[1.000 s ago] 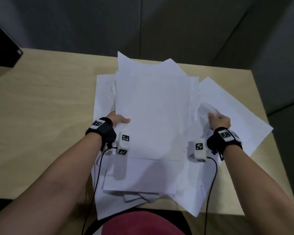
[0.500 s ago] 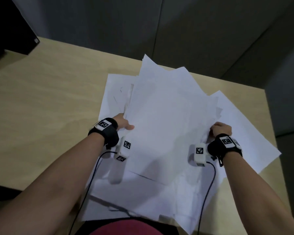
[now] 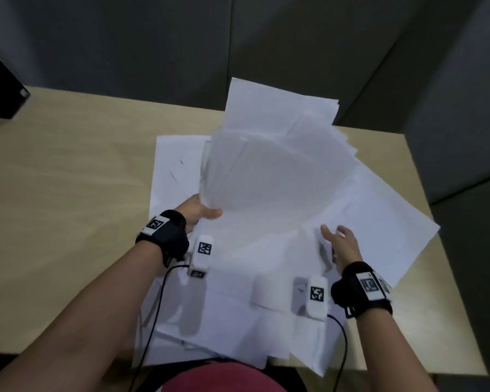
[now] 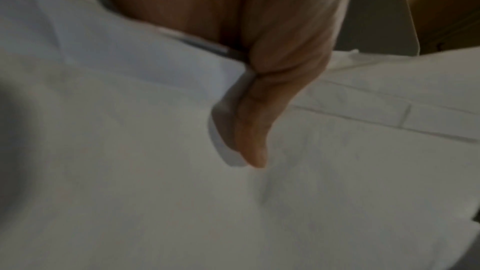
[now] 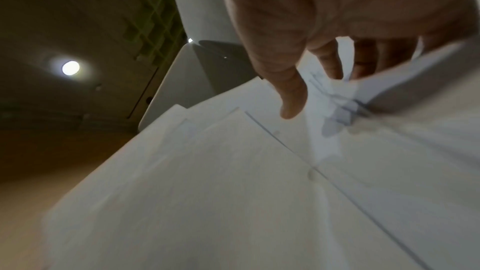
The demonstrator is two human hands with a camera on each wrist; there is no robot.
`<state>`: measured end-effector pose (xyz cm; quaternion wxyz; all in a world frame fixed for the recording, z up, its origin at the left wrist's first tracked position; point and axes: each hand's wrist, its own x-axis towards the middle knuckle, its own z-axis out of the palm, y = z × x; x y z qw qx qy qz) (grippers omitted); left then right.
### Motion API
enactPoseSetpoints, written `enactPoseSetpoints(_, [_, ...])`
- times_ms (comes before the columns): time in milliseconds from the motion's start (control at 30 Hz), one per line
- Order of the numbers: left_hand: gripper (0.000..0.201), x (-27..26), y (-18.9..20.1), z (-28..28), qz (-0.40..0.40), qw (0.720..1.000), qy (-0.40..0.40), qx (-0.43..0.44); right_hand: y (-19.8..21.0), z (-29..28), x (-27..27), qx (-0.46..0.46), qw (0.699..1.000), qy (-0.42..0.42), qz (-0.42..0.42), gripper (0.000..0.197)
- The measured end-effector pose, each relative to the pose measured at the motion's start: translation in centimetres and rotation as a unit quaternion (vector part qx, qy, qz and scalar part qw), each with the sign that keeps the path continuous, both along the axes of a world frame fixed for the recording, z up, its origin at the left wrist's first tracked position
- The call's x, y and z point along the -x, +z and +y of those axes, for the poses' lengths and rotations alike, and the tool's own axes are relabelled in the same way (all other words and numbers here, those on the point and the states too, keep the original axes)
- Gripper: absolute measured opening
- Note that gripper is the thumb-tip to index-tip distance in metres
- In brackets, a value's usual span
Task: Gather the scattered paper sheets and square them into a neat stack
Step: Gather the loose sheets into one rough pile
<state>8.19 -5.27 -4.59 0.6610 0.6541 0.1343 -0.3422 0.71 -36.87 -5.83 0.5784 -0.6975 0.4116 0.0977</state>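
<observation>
Left hand grip pinches left edge of raised bundle; right hand grip wide, over loose sheets on surface. Paper light, floppy, slippery: hold both side edges.

A light wooden table is set against dark grey wall panels. At the table's far left corner a black object is seen. Above the table, a round ceiling lamp is lit.
</observation>
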Motion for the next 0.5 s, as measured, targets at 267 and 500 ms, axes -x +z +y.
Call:
enactPoseSetpoints(267, [0.055,-0.4,1.7,-1.3,-0.028,0.995,-0.046,-0.090,0.5,1.6,-1.3,-0.002,0.993,0.017,-0.119,0.037])
enactPoseSetpoints(500, [0.042,-0.7,2.6,0.6,0.016,0.998,-0.038,-0.044,0.7,0.2,-0.4,-0.143,0.989,-0.010,-0.044,0.096])
